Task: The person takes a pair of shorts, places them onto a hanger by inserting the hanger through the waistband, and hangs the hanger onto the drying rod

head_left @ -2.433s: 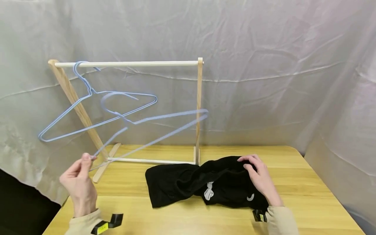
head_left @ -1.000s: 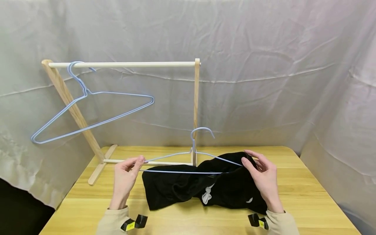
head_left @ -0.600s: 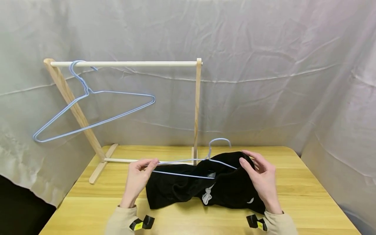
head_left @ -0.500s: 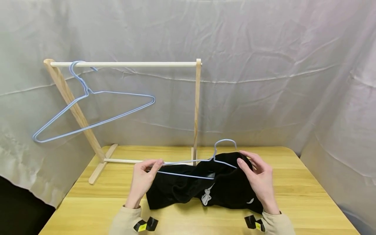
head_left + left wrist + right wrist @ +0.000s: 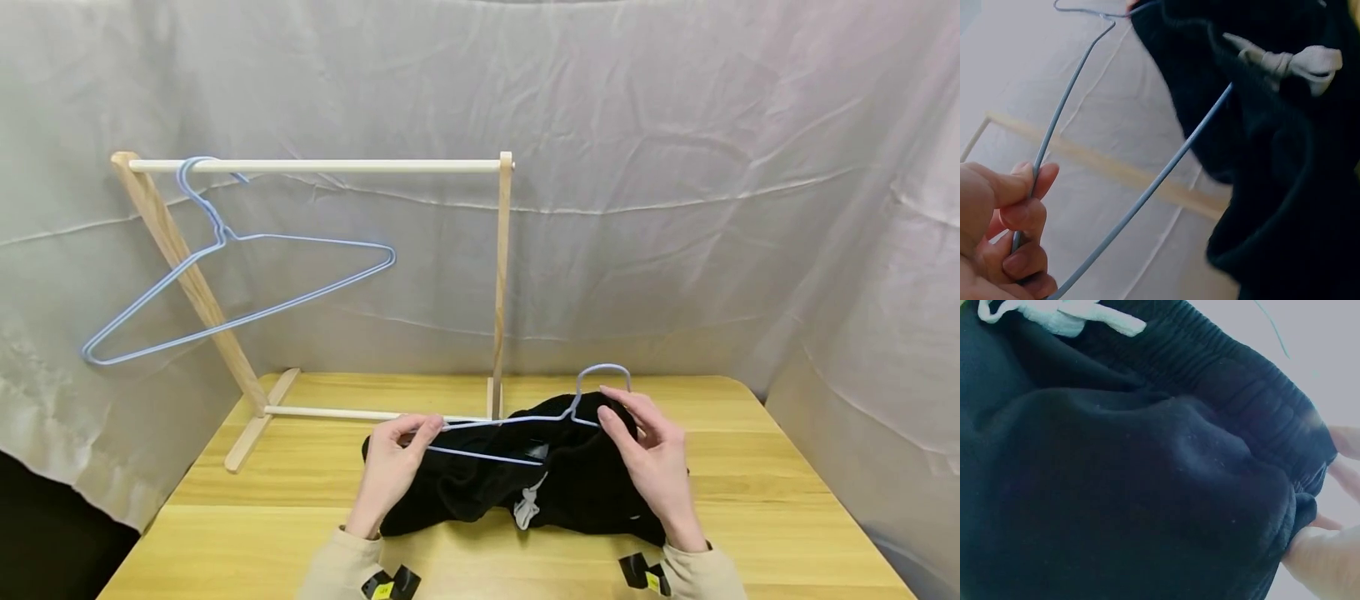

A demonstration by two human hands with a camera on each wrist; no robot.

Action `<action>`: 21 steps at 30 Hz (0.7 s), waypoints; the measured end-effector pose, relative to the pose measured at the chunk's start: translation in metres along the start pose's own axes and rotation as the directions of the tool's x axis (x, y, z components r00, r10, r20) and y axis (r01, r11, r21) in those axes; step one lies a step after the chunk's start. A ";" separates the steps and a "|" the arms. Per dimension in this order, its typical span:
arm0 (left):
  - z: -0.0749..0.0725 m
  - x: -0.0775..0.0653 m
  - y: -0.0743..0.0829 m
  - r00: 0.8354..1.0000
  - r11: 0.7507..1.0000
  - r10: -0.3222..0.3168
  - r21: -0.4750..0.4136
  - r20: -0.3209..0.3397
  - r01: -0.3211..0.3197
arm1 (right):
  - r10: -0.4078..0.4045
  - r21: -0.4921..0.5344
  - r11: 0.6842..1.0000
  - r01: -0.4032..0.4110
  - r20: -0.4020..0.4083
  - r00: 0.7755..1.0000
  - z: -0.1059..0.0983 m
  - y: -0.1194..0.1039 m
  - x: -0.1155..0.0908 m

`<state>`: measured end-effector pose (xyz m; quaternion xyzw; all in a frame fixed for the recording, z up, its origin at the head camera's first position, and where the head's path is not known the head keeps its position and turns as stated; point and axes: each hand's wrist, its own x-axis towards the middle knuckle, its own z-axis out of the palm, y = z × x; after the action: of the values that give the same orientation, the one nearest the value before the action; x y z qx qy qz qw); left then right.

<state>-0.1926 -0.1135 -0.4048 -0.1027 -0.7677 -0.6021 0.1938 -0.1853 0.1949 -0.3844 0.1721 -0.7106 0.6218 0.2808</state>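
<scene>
My left hand [image 5: 396, 467] pinches one arm of a light-blue wire hanger [image 5: 517, 419] between thumb and curled fingers. The hanger's far end goes inside the waist of black drawstring shorts [image 5: 592, 483], where the cloth hides it. Its hook stands up near my right hand [image 5: 660, 467]. That hand grips the right side of the elastic waistband [image 5: 1285, 406], thumb on one side and fingers on the other. A white drawstring bow [image 5: 1297, 62] hangs at the front of the waist. The rest of the shorts lies bunched on the table.
A wooden rack [image 5: 501, 275] with a white top rail [image 5: 360, 166] stands behind, to the left. Light-blue hangers [image 5: 247, 318] hang together at the rail's left end. Beneath everything is a wood-grain table [image 5: 780, 483], and a grey curtain [image 5: 675, 167] encloses the back and sides.
My left hand has carried the hanger rightward and down from the left, and its far end has gone into the shorts' waist. My right hand has shifted slightly left with the waistband.
</scene>
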 end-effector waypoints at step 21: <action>0.022 -0.006 0.007 0.830 0.866 0.501 0.150 -0.245 -0.478 | -0.197 -0.172 0.966 0.193 -0.004 0.980 0.001 0.016 -0.003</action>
<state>-0.1880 -0.0904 -0.4054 -0.2028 -0.7053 -0.5085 0.4504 -0.1927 0.1962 -0.3991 0.2099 -0.7377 0.5299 0.3618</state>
